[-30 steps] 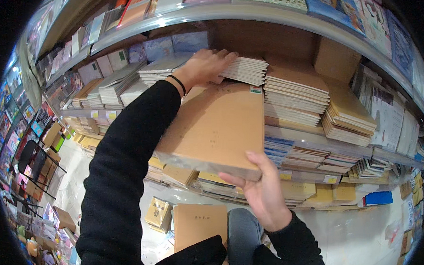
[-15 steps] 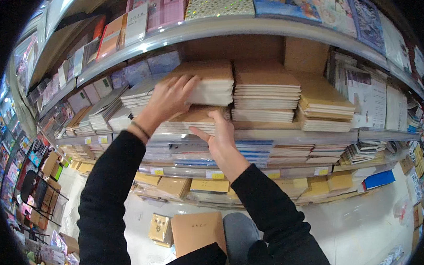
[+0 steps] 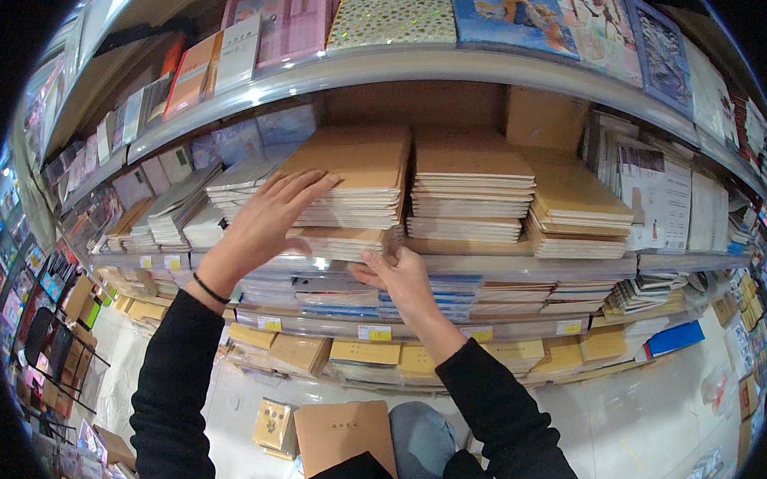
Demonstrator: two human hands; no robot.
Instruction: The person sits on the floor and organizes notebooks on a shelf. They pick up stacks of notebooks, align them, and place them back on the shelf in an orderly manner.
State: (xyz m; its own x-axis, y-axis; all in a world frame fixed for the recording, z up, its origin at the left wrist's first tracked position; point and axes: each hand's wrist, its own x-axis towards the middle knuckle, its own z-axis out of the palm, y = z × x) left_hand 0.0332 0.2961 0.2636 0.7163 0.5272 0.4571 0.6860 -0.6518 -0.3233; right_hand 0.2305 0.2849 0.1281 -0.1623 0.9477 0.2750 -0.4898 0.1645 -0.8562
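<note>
My left hand (image 3: 274, 215) lies with its fingers stretched out over the front left of a stack of brown-covered notebooks (image 3: 358, 163). Its thumb reaches down along the white page edges. This stack rests on a lower stack of brown notebooks (image 3: 336, 244), set slightly crooked beneath it. At the lower stack's front right corner is my right hand (image 3: 398, 278), its thumb and forefinger apart and touching the front edge. The other fingers are partly hidden. Close by on the right stands another stack of brown notebooks (image 3: 471, 170).
Tan notebooks (image 3: 576, 195) and upright packs (image 3: 649, 182) fill the shelf's right. The shelf above (image 3: 392, 68) overhangs, bearing colourful albums. Lower shelves hold more notebooks. By my knee are a large brown notebook (image 3: 346, 437) and a small wrapped pack (image 3: 274, 426). A black chair (image 3: 46, 335) stands left.
The upper stack has come down onto the lower one and moved back. My left hand has opened out flat; my right thumb has slid from the lower stack's top to its front edge.
</note>
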